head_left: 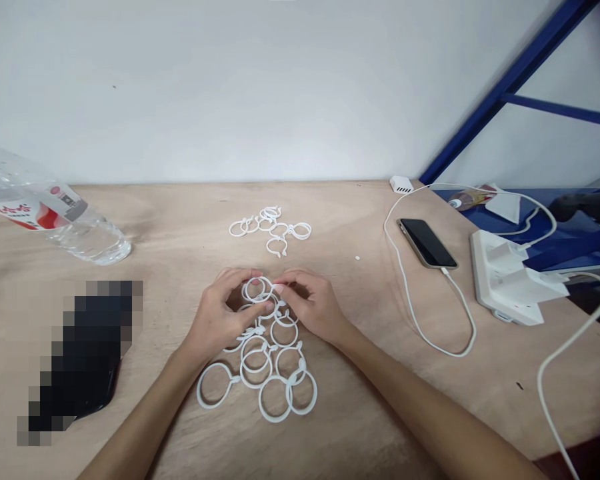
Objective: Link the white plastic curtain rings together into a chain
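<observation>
Near: loose white plastic rings [271, 365] overlap on the wooden surface [350, 307] between the forearms [390, 387], open wood on the right. Left hand [220, 313] and right hand [314, 303] together pinch one ring [255, 301] over the pile's far end. Beyond, a smaller ring cluster [277, 238] lies short of the surface's far edge.

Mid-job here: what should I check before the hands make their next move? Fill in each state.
1. Both hands on one ring: ok, left hand and right hand finger the same white ring.
2. That ring's tab ends joined: cannot tell, fingers cover them.
3. Near rings lying separately: not ok, several overlap.
4. Far rings clear of fingertips: ok, beyond them.
5. Charging cable clear of right arm: ok, apart.
</observation>
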A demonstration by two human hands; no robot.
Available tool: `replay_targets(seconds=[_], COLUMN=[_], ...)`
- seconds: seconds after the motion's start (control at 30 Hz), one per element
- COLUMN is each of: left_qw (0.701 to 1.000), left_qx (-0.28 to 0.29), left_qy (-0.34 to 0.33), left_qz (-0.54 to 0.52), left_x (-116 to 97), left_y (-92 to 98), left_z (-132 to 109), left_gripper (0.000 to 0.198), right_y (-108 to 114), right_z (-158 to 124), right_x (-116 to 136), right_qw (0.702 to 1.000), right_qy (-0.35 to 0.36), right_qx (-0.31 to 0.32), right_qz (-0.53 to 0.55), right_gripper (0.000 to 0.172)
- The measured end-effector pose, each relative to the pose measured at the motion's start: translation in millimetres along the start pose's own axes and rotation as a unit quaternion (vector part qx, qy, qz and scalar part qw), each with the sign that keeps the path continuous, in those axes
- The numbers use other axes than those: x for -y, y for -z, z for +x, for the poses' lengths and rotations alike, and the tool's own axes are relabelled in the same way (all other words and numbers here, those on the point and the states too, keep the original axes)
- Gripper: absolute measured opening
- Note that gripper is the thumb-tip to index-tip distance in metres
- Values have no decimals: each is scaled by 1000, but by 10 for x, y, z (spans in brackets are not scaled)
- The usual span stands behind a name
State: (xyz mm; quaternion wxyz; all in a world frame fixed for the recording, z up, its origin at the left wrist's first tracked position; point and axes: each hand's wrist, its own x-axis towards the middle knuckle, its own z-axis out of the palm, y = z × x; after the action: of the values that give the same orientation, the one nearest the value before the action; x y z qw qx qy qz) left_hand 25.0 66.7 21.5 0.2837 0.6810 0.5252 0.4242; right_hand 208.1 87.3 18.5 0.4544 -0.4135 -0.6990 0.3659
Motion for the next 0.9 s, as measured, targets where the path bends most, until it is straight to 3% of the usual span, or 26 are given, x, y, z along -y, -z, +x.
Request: replay_targets(seconds=[0.13,0.3,0.4,0.7,0.9], left_qw=[999,996,997,998,998], left_qx=[18,46,40,60,52], left_qy=[-28,-50,-40,7,40], left_qz=[24,53,52,23,22], left_x=[-47,-92,-78,-60,-66], left_y=[5,18,21,10,22], left_z=[23,29,25,27,13], left_gripper=[40,20,31,34,39], right_y=[10,5,0,-28,-45], right_z=[10,24,30,47,83], right_x=[-11,-17,-28,-50,-82], right_qw=[999,999,999,993,989], right_qy=[-29,-31,-33,-2,-42], right_qx=[-23,-13,-13,1,-3], right_qz=[-7,-21,-31,-115,-145], right_gripper=[13,16,17,30,31])
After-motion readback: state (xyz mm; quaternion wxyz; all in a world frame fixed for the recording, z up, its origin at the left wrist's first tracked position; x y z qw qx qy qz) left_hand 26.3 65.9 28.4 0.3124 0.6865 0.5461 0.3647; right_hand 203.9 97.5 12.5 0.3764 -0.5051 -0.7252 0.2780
